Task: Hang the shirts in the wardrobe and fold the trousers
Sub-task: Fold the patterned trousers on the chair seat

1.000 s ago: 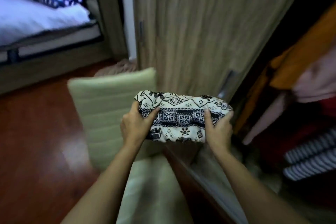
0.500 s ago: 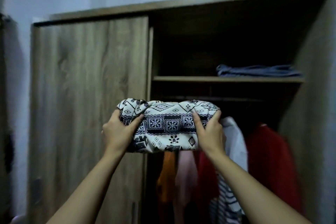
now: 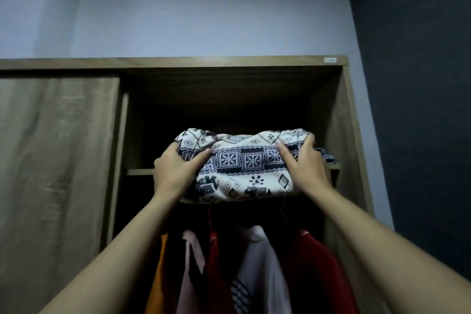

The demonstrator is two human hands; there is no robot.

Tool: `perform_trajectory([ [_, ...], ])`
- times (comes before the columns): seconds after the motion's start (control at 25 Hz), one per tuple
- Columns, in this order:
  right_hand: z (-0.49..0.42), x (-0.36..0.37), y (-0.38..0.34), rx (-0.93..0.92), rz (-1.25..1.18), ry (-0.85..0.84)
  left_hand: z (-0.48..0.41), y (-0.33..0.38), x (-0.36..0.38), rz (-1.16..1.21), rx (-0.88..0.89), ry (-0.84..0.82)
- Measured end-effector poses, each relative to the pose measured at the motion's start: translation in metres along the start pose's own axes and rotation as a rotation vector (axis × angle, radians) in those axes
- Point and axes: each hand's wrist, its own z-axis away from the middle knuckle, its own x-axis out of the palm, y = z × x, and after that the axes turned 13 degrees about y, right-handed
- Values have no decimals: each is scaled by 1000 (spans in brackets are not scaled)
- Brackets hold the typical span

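The folded black-and-white patterned trousers (image 3: 242, 168), held in the grip of the left hand (image 3: 174, 173) and the right hand (image 3: 305, 166), have been lifted up to the wooden wardrobe shelf (image 3: 140, 171); storing them there probably comes next.

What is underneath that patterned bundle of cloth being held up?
Under the patterned bundle, hanging clothes show: an orange garment, a pink garment, a red garment and a white garment. The bundle hides most of the shelf edge; the rail is lost in darkness.
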Motion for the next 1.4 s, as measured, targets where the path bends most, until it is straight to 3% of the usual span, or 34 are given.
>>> perform_trajectory([
  [0.24,-103,40,52,-64,157,98,-53,29,121,45,45,-33],
  [0.44,-160,75,68,-84,325,82,-93,26,200,-3,-83,-79],
  [0.52,-172,94,76,-39,356,11,-102,16,223,-71,-137,-145],
  [0.64,-171,113,93,67,538,-304,-100,0,237,-236,-190,-336],
  [0.72,-167,112,102,101,653,-433,-98,-5,234,-371,-82,-423],
  [0.76,-165,109,104,45,663,-410,-97,-4,228,-393,19,-432],
  [0.88,-162,99,104,-390,457,-274,-89,2,205,-194,398,-462],
  [0.96,-154,91,101,-566,191,-453,-77,8,191,-85,565,-650],
  [1.04,-146,84,101,-618,227,-634,-68,12,191,-148,688,-789],
  [1.12,-144,80,111,-575,393,-664,-67,12,205,-180,737,-785],
  [1.28,-149,73,120,-306,547,-647,-70,3,232,-300,673,-721],
  [1.4,-143,74,119,-256,642,-663,-69,-4,231,-406,634,-732],
])
